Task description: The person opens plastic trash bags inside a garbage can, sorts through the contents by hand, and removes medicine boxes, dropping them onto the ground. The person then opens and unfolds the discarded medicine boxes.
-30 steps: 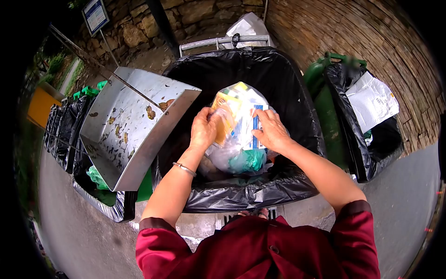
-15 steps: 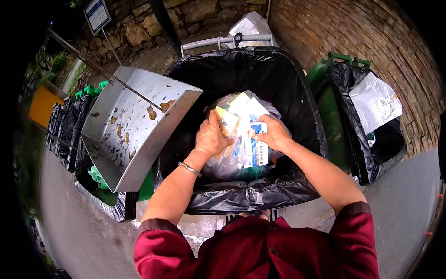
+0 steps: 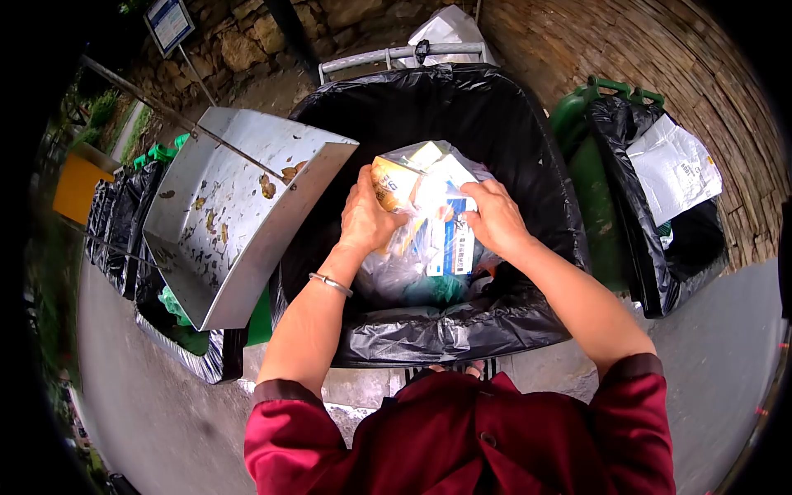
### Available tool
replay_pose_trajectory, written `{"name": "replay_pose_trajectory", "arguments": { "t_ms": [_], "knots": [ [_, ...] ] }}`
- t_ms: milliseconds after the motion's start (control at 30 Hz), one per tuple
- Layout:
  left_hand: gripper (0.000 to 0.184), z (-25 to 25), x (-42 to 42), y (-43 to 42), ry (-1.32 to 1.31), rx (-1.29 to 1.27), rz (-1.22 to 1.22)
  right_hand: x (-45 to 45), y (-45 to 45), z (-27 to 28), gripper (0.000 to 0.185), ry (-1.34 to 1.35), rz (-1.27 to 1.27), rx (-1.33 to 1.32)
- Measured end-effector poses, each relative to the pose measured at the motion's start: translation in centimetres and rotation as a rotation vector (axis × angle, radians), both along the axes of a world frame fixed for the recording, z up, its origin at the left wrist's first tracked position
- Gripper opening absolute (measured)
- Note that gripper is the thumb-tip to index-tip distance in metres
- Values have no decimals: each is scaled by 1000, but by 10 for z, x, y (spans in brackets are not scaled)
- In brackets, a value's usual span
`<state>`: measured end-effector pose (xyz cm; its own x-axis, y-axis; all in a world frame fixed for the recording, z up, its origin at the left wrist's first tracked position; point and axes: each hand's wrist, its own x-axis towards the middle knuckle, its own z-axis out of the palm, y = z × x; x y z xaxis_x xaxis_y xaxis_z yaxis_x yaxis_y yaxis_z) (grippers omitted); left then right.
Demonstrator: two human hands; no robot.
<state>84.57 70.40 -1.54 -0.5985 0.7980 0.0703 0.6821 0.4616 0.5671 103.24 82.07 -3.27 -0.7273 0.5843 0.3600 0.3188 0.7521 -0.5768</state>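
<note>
A clear plastic bag of rubbish (image 3: 388, 268) sits within the large bin lined with black plastic (image 3: 445, 340). Through the film I can see a yellow and white carton (image 3: 393, 183), a blue and white box (image 3: 451, 241) and something green low down. My left hand (image 3: 365, 216), with a metal bangle at its wrist, grips the bag's left side beside the yellow carton. On the opposite side my right hand (image 3: 498, 221) has its fingers curled on the bag near the top of the blue and white box.
At the left a metal dustpan (image 3: 247, 239) with dry leaves and a long handle rests over smaller lined bins. A green bin (image 3: 590, 206) with a black liner and white packaging (image 3: 675, 172) stands at the right. Behind are a metal rail (image 3: 363, 62), a white bag (image 3: 450, 31) and stone walls.
My hands have moved slightly apart on the bag, the left one shifting outward from the yellow carton. More of the carton and the blue and white box shows. The view has shifted slightly.
</note>
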Motion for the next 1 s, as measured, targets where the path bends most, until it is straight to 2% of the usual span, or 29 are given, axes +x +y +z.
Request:
{"name": "replay_pose_trajectory", "arguments": {
  "t_ms": [33,100,133,167,233,267,400,500,567,600,633,667,700,767,800,833,933,1000],
  "knots": [
    [96,-1,-1,0,-7,-3,9,0,-8,8,25,-7,9,-3],
    [96,-3,-3,0,1,-6,14,-2,-21,19,21,-33,253,139],
    [96,1,-1,0,1,-32,30,-3,-24,17,20,-99,378,125],
    [96,0,-1,0,-6,-31,37,-5,-28,10,20,-105,386,125],
    [96,-1,-2,1,11,-28,33,-10,-34,1,20,-216,541,265],
    [97,0,-3,1,-1,-37,28,-12,-36,-3,20,-329,557,277],
    [98,-4,-4,1,19,-24,30,-21,-43,0,18,-502,606,218],
    [97,-7,-7,0,-14,-12,13,-22,-38,-5,14,-428,652,245],
    [90,-3,-7,0,-20,-48,24,-21,-35,-1,7,-274,570,232],
    [86,1,-6,-3,178,8,14,-24,-32,0,3,-152,531,251],
    [82,6,-5,-7,377,65,3,-25,-27,2,3,-154,531,255],
    [61,11,-4,-11,485,345,-39,-25,-22,4,4,-22,468,197],
    [61,14,-1,-14,488,348,-41,-26,-18,10,5,111,404,138],
    [39,16,9,-24,-38,278,-249,-27,-14,21,4,156,362,119],
    [27,15,20,-25,-123,228,-255,-27,-13,28,4,184,332,108],
    [31,24,27,-25,-151,48,-271,-28,-12,32,5,213,306,97],
    [34,12,28,-15,-206,156,-356,-30,-7,39,5,241,277,80],
    [34,14,28,-11,-467,70,-279,-30,-5,40,5,247,262,46]
  ]
}}
